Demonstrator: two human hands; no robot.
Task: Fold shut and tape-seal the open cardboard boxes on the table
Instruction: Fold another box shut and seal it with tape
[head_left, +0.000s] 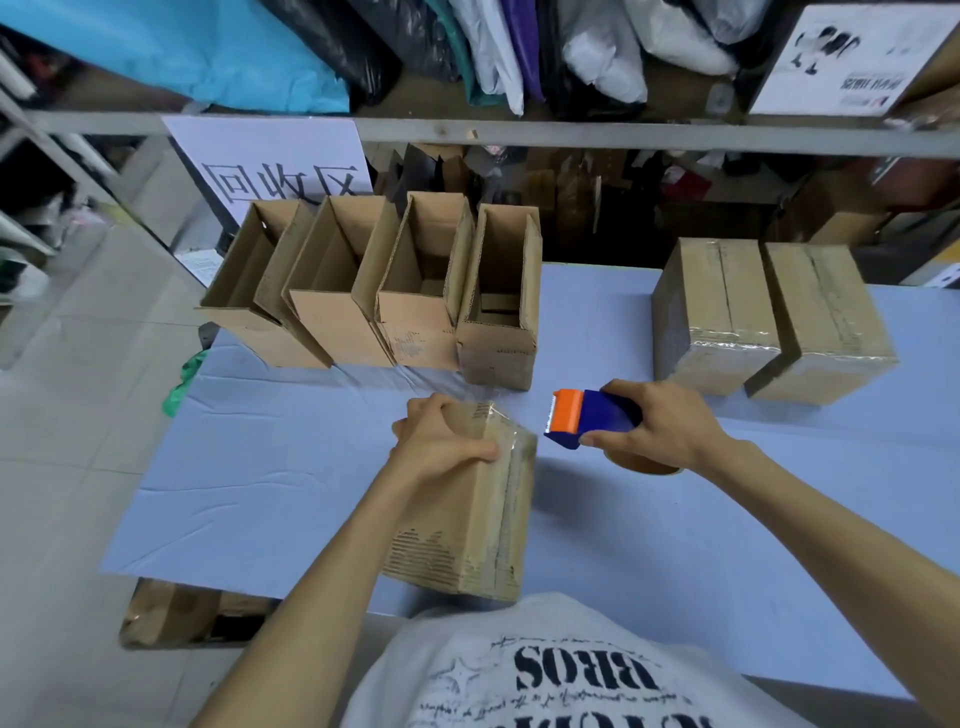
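Four open cardboard boxes (363, 291) stand in a row at the far left of the bench (260, 493), flaps up, untaped. Two sealed boxes (769, 322) sit far right, touching each other. One more, the closed box (467, 499), lies at the near edge in front of the person. Left hand (441, 441) is pressed on top of it, its grip curled over the far end, holding flaps down. Clear tape (506, 447) shows along the top seam and over the far edge. Right hand (660, 426) has its grip wrapped on the blue and orange tape dispenser (587, 421), just right of the box, lifted off it; can't tell whether the tape is already cut.

Judgement: taping of this box is near done.

Risks: uncut tape would drag or peel the strip if the dispenser pulls away. Flaps may spring up if the left hand lifts before the tape is rubbed down. Box overhangs near edge slightly; a hard push could tip it off.
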